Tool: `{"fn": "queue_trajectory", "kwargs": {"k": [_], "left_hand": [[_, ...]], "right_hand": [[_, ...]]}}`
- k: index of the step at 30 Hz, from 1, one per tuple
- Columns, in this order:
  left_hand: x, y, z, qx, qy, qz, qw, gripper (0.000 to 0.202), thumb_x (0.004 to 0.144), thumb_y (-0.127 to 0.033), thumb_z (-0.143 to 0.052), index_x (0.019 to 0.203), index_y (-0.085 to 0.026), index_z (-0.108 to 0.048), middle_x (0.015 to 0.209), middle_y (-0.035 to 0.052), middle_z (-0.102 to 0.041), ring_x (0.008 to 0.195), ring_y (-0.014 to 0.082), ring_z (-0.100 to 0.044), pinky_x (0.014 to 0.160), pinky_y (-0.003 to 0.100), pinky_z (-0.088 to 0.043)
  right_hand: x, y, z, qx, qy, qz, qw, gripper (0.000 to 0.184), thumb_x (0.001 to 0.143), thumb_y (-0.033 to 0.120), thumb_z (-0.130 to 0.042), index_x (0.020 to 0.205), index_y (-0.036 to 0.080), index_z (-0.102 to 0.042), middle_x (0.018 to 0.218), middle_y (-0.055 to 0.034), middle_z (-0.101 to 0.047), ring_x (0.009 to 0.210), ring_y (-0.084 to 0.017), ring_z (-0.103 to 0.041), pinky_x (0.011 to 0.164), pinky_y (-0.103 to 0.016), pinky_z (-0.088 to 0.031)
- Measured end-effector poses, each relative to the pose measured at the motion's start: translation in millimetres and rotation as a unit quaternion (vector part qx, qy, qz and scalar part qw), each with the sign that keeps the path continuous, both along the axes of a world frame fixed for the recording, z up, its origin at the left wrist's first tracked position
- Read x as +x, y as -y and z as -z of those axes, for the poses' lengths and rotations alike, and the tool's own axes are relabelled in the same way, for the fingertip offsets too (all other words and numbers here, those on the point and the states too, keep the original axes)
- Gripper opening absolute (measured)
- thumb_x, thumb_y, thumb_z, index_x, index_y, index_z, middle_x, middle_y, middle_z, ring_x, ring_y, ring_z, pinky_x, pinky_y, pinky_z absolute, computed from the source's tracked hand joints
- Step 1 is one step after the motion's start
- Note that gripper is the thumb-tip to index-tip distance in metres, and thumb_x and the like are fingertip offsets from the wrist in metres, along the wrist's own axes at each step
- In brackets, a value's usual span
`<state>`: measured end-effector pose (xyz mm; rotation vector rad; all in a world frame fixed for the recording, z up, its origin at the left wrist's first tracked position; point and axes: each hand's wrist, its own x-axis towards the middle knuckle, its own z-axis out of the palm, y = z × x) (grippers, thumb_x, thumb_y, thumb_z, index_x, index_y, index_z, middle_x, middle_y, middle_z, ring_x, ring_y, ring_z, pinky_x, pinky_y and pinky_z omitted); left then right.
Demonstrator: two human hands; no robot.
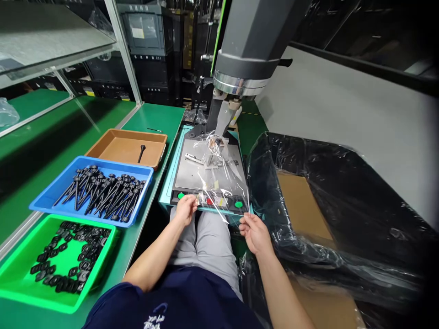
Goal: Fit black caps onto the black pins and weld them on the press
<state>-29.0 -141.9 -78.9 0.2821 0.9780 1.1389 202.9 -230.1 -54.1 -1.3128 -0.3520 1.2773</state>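
Note:
A clear plastic bag is stretched between my two hands, over the front of a press machine's metal plate. My left hand pinches one edge of it beside the left green button. Lower and to the right, my right hand pinches another edge, just past the right green button. Through the film show a red button and a small metal fixture. Above the plate hangs the machine's grey head.
On the green bench at left stand a brown tray with one black bolt-like part, a blue tray of long black parts, and a green tray of small black pieces. At right is a box lined with black plastic.

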Motion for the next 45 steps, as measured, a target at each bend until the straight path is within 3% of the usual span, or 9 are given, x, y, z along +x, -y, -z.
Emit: {"fn": "queue_trajectory", "kwargs": {"k": [4,7,15,20,29,37,41,45], "left_hand": [[-29,39,5.1,0.088,-0.113,-0.1,0.985,0.031,0.068,-0.035,-0.081,0.078,-0.014,-0.059,0.065,-0.0016,-0.061,0.057,0.0067,-0.057,0.049,0.014,-0.042],[-48,68,13.0,0.111,-0.187,-0.132,0.967,0.032,0.07,-0.039,-0.079,0.078,-0.015,-0.06,0.067,0.0002,-0.063,0.06,0.0093,-0.058,0.052,0.017,-0.044],[-76,127,43.8,0.063,-0.279,-0.082,0.955,0.03,0.072,-0.042,-0.077,0.076,-0.016,-0.063,0.066,-0.0002,-0.061,0.058,0.01,-0.054,0.054,0.021,-0.045],[-87,152,50.4,0.007,-0.294,-0.038,0.955,0.034,0.068,-0.046,-0.079,0.073,-0.015,-0.064,0.067,0.001,-0.062,0.059,0.0112,-0.057,0.055,0.021,-0.046],[-94,173,46.0,-0.04,-0.287,0.017,0.957,0.036,0.068,-0.046,-0.08,0.075,-0.014,-0.066,0.07,0.0045,-0.067,0.061,0.012,-0.058,0.055,0.022,-0.048],[-93,172,43.0,-0.075,-0.267,0.03,0.96,0.042,0.057,-0.044,-0.086,0.077,-0.013,-0.064,0.075,0.0074,-0.071,0.062,0.0138,-0.062,0.053,0.023,-0.048],[-97,168,44.4,-0.092,-0.27,0.054,0.957,0.055,0.053,-0.036,-0.086,0.097,-0.014,-0.061,0.075,0.0052,-0.069,0.058,0.0142,-0.061,0.049,0.023,-0.046],[-111,166,43.1,-0.098,-0.338,0.111,0.929,0.063,0.059,-0.033,-0.082,0.113,-0.013,-0.058,0.087,0.0081,-0.07,0.063,0.0159,-0.063,0.051,0.026,-0.048]], "right_hand": [[-10,7,21.8,-0.002,0.048,0.024,0.999,0.057,0.051,0.05,-0.09,0.085,0.019,-0.056,0.064,0.0026,-0.065,0.049,-0.011,-0.059,0.039,-0.017,-0.045],[-17,16,34.9,-0.016,0.054,0.01,0.998,0.058,0.052,0.053,-0.089,0.086,0.019,-0.056,0.065,0.0016,-0.066,0.05,-0.011,-0.059,0.04,-0.017,-0.045],[-28,47,52.3,-0.033,0.066,-0.02,0.997,0.053,0.059,0.052,-0.086,0.09,0.019,-0.057,0.067,0.0004,-0.067,0.052,-0.012,-0.06,0.041,-0.018,-0.046],[-32,72,57.5,-0.052,0.069,-0.041,0.995,0.051,0.062,0.051,-0.084,0.092,0.019,-0.058,0.068,-0.0012,-0.067,0.052,-0.013,-0.061,0.041,-0.019,-0.046],[-35,102,77.0,-0.096,0.072,-0.044,0.992,0.047,0.063,0.052,-0.083,0.088,0.02,-0.06,0.068,-0.0028,-0.068,0.055,-0.015,-0.062,0.045,-0.022,-0.048],[-31,110,105.1,-0.129,0.129,-0.049,0.982,0.037,0.064,0.043,-0.081,0.085,0.019,-0.063,0.07,-0.0036,-0.07,0.058,-0.016,-0.063,0.048,-0.023,-0.047],[-19,98,112.3,-0.13,0.165,-0.029,0.977,0.045,0.059,0.039,-0.084,0.095,0.02,-0.065,0.079,-0.0035,-0.07,0.064,-0.019,-0.065,0.054,-0.028,-0.05],[-2,61,95.2,-0.046,0.346,0.014,0.937,0.046,0.064,0.039,-0.08,0.103,0.021,-0.065,0.104,-0.0092,-0.067,0.093,-0.024,-0.064,0.081,-0.038,-0.052]]}}
